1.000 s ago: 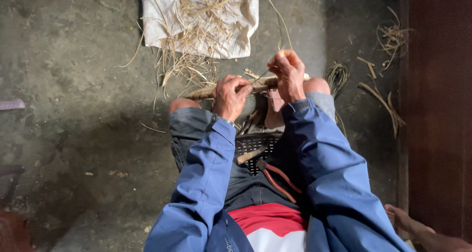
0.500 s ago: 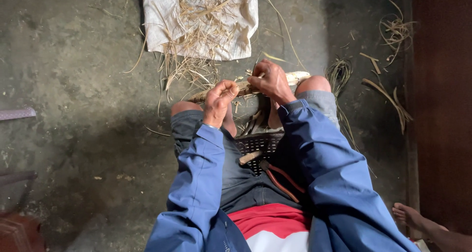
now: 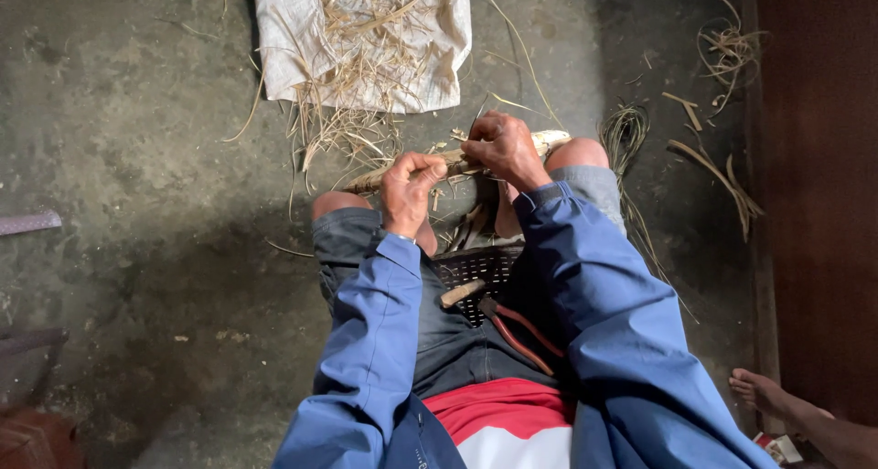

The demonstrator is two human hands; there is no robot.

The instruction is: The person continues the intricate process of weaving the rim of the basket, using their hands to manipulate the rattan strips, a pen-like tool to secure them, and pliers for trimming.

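While both hands, left hand and right hand, keep a closed grip on the stick above the knees, straw litters the cloth ahead; a woven basket sits in the lap.

One head camera looks steeply down, close over the lap

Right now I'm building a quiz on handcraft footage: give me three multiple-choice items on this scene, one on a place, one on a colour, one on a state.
1. Where does the white cloth lie?
A on the lap
B on the floor beyond the knees
C on a shelf

2. What colour are the jacket sleeves?
A blue
B yellow
C black

3. How are the hands?
A both empty
B one raised
C both gripping a pale stick

Key: B, it lies on the concrete under straw; A, both sleeves are blue; C, the left hand and right hand close on the stick.
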